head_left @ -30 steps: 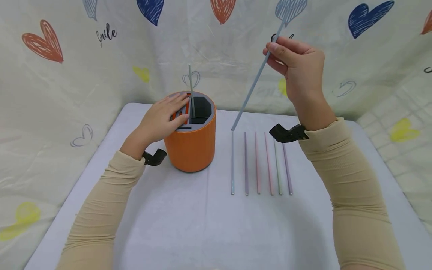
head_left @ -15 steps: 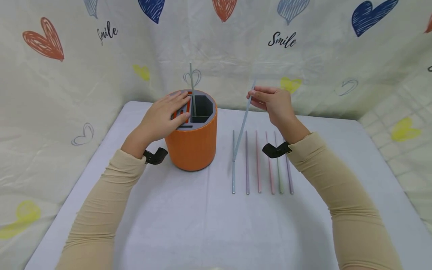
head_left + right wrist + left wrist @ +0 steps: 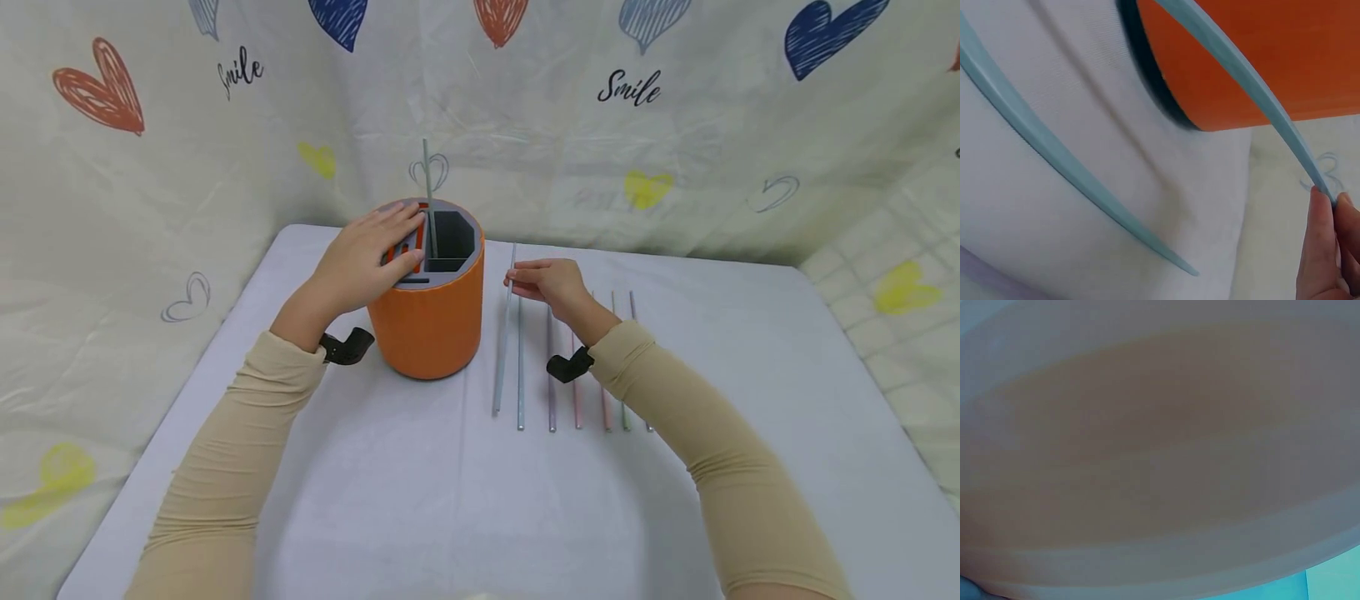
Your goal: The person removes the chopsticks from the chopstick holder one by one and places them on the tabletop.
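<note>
My right hand [image 3: 553, 285] pinches a light blue straw [image 3: 502, 354] near its upper end, between fingertips and thumb. The straw slants down just left of the row, its lower end close over the white table. In the right wrist view the held straw [image 3: 1260, 94] crosses in front of the orange pot. My left hand [image 3: 367, 250] rests flat on the grey top of the orange pen holder [image 3: 427, 333], fingers spread over its slotted side. A pale green straw [image 3: 430, 183] stands upright in the holder. The left wrist view shows a blurred, close surface.
Right of the held straw lies a row: a blue straw [image 3: 521, 367], a purple straw [image 3: 552, 375], then pink, green and purple ones, partly behind my right forearm. A heart-printed cloth [image 3: 525, 167] hangs behind the table [image 3: 420, 483].
My right hand has come down and left with the blue straw, from high in front of the cloth to beside the row. The left hand keeps its place on the holder.
</note>
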Demonstrator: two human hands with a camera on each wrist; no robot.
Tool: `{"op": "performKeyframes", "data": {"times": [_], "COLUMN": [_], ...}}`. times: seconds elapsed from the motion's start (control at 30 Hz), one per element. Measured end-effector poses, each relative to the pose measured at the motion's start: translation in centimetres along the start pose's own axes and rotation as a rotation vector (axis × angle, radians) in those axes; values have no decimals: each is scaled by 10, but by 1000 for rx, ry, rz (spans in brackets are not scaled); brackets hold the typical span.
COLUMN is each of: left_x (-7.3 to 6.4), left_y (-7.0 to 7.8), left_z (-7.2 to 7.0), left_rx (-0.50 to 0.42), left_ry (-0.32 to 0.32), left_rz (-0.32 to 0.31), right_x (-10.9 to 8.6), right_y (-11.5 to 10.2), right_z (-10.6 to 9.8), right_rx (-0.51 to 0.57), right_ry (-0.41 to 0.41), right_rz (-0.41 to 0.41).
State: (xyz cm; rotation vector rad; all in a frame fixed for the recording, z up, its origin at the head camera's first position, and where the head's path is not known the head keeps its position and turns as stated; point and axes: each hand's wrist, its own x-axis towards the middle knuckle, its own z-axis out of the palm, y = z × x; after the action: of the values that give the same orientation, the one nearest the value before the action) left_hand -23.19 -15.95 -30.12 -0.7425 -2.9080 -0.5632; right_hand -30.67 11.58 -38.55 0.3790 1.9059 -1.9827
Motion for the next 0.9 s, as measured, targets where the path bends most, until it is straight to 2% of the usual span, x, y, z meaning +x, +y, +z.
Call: {"op": "performKeyframes", "data": {"times": [0.37,0.57,0.9], "left_x": [-1,1,-1], "left_y": [1,1,-1], "left_z": [0,0,1], "left_rx": [-5,-1,2], "left_ry": [7,7,14], "left_rz": [11,20,15], "right_x": [10,13,21], "right_y": [25,32,40], "right_z": [6,10,15], "right_rx": [-20,-124,-280], "right_ry": [-8,22,56], "right_rz": [76,125,95]}}
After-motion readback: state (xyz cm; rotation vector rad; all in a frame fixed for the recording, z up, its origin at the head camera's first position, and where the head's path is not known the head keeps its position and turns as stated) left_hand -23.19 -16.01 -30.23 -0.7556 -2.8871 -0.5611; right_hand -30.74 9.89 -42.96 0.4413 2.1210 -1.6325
